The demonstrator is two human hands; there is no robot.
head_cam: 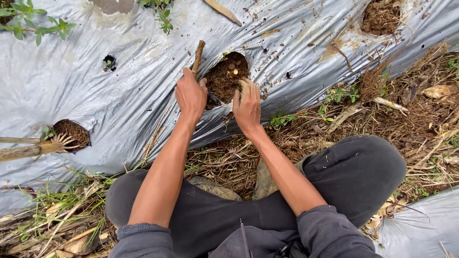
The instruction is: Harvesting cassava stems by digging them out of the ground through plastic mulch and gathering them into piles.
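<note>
My left hand is closed around a short brown stick that points up and away, at the left rim of a round planting hole cut in grey plastic mulch sheet. The hole is filled with dark soil and a few pale bits. My right hand rests at the hole's right rim, fingers bent and dirty with soil, reaching into the earth. I cannot tell whether it holds anything.
Two other soil holes lie in the sheet, at left and top right. A cut stalk with roots lies at left. Dry straw and weeds cover the furrow where I squat in dark trousers.
</note>
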